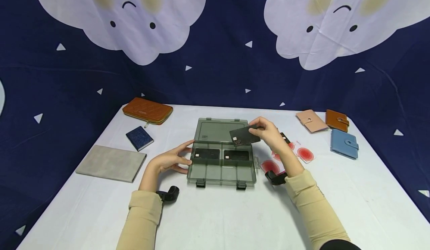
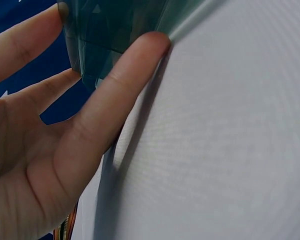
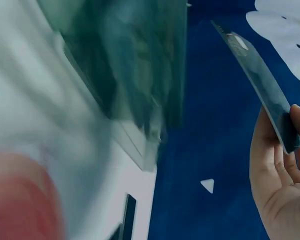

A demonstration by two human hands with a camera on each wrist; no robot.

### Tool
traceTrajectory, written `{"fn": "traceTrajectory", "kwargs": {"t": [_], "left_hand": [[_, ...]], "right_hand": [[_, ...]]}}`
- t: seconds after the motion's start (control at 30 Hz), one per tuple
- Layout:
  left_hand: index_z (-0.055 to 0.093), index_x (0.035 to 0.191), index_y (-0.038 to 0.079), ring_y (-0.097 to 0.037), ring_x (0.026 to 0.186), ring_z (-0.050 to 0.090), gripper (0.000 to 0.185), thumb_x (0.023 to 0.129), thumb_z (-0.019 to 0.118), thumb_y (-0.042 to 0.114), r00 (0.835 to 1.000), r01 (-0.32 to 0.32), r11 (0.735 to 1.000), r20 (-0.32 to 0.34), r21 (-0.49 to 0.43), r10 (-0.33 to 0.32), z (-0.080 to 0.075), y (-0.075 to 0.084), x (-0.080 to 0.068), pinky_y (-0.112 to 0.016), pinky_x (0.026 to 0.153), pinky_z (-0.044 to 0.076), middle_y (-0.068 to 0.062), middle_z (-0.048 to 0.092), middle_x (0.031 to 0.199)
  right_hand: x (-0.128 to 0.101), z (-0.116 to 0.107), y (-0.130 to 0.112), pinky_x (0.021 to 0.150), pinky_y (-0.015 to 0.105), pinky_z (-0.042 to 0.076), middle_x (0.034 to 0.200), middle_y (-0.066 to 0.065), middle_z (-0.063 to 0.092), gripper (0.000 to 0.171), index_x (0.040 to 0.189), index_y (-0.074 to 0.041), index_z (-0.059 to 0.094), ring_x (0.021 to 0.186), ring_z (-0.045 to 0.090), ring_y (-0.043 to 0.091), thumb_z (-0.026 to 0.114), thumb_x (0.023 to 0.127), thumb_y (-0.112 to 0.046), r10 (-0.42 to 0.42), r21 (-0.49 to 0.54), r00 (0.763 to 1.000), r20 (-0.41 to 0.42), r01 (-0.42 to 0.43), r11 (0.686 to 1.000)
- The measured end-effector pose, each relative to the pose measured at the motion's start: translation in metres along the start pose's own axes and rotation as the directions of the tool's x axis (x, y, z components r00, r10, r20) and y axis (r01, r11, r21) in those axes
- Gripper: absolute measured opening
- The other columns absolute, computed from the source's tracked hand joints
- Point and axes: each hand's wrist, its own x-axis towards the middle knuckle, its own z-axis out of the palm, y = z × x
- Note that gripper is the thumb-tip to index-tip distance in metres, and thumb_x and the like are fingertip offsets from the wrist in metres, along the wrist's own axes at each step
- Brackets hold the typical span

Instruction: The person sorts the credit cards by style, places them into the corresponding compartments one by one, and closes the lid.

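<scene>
Right hand pinches a black card (marked VIP) above the open grey box | left hand, fingers straight, steadies the box's left wall | two black cards lie inside | red-dotted cards just right | wallets beyond

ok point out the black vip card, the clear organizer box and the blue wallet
black VIP card [image 1: 244,136], head view, middle of the card's face
clear organizer box [image 1: 220,175], head view, empty front compartment
blue wallet [image 1: 342,143], head view, middle of its cover
</scene>
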Motion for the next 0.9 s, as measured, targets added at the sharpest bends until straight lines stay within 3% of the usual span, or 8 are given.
{"fn": "traceTrajectory", "kwargs": {"t": [0.1, 0.2, 0.27, 0.4, 0.53, 0.67, 0.8, 0.9], "left_hand": [[0.010, 0.150, 0.023, -0.025, 0.101, 0.053, 0.085, 0.085, 0.060, 0.000, 1.000, 0.000, 1.000, 0.001, 0.001, 0.000, 0.000, 0.000, 0.000, -0.043, 0.078, 0.055, -0.019, 0.010, 0.147], [0.010, 0.150, 0.024, -0.025, 0.100, 0.053, 0.085, 0.085, 0.060, 0.000, 1.000, 0.001, 1.000, 0.003, 0.003, -0.001, 0.001, 0.001, 0.000, -0.043, 0.078, 0.055, -0.019, 0.010, 0.148], [0.010, 0.150, 0.024, -0.025, 0.100, 0.053, 0.085, 0.085, 0.060, 0.000, 1.000, 0.001, 1.000, 0.004, 0.004, -0.001, 0.001, 0.001, 0.001, -0.043, 0.078, 0.055, -0.019, 0.010, 0.148], [0.010, 0.150, 0.024, -0.025, 0.100, 0.053, 0.085, 0.085, 0.059, 0.000, 1.000, 0.000, 1.000, 0.004, 0.006, 0.000, 0.001, 0.001, 0.001, -0.043, 0.078, 0.055, -0.020, 0.010, 0.148], [0.010, 0.150, 0.024, -0.025, 0.101, 0.052, 0.085, 0.085, 0.059, 0.000, 1.000, 0.001, 1.000, 0.002, 0.006, -0.001, 0.001, 0.001, 0.001, -0.043, 0.078, 0.055, -0.019, 0.010, 0.148], [0.010, 0.150, 0.023, -0.025, 0.100, 0.052, 0.085, 0.085, 0.059, 0.000, 1.000, 0.001, 1.000, 0.000, 0.005, -0.001, 0.001, 0.001, 0.001, -0.043, 0.077, 0.055, -0.019, 0.011, 0.147], [0.010, 0.150, 0.023, -0.025, 0.100, 0.053, 0.085, 0.085, 0.060, 0.000, 1.000, 0.004, 1.000, -0.001, 0.004, -0.004, 0.001, 0.001, 0.001, -0.043, 0.077, 0.055, -0.019, 0.011, 0.147], [0.010, 0.150, 0.023, -0.024, 0.099, 0.053, 0.086, 0.085, 0.060, 0.000, 1.000, 0.005, 1.000, -0.001, 0.002, -0.005, 0.001, 0.001, 0.000, -0.043, 0.077, 0.055, -0.019, 0.011, 0.147]], "right_hand": [[-0.005, 0.008, 0.003, 0.067, 0.026, 0.046, 0.085, 0.002, 0.059, 0.018, 0.101, 0.005, 0.057, 0.073, 0.052, 0.011, 0.061, 0.087, -0.006, 0.006, -0.062, 1.000, 0.001, -0.006, 0.998], [-0.009, 0.015, 0.005, 0.067, 0.029, 0.046, 0.082, 0.004, 0.063, 0.011, 0.091, 0.000, 0.060, 0.074, 0.054, 0.013, 0.065, 0.084, -0.007, -0.011, -0.225, 1.000, 0.015, 0.014, 0.974], [-0.012, 0.019, 0.007, 0.066, 0.030, 0.046, 0.080, 0.006, 0.064, 0.009, 0.086, -0.004, 0.061, 0.073, 0.055, 0.016, 0.068, 0.082, -0.007, -0.033, -0.351, 0.999, 0.040, 0.045, 0.935], [-0.016, 0.023, 0.011, 0.068, 0.035, 0.045, 0.080, 0.005, 0.066, 0.009, 0.085, -0.009, 0.063, 0.077, 0.056, 0.021, 0.070, 0.080, -0.007, -0.100, -0.552, 0.987, 0.128, 0.154, 0.819], [-0.019, 0.024, 0.016, 0.077, 0.043, 0.043, 0.082, 0.002, 0.067, 0.013, 0.090, -0.012, 0.066, 0.083, 0.055, 0.023, 0.071, 0.078, -0.009, -0.174, -0.669, 0.960, 0.218, 0.277, 0.690], [-0.021, 0.025, 0.020, 0.078, 0.047, 0.042, 0.083, 0.001, 0.065, 0.018, 0.092, -0.012, 0.068, 0.083, 0.055, 0.023, 0.074, 0.076, -0.010, -0.218, -0.722, 0.935, 0.281, 0.356, 0.593], [-0.022, 0.025, 0.020, 0.082, 0.049, 0.043, 0.089, 0.003, 0.062, 0.020, 0.094, -0.012, 0.069, 0.087, 0.055, 0.026, 0.075, 0.075, -0.013, -0.206, -0.749, 0.932, 0.298, 0.362, 0.554], [-0.022, 0.025, 0.020, 0.084, 0.048, 0.043, 0.092, 0.003, 0.059, 0.021, 0.096, -0.011, 0.070, 0.089, 0.054, 0.027, 0.075, 0.075, -0.014, -0.184, -0.760, 0.935, 0.302, 0.353, 0.546]]}}
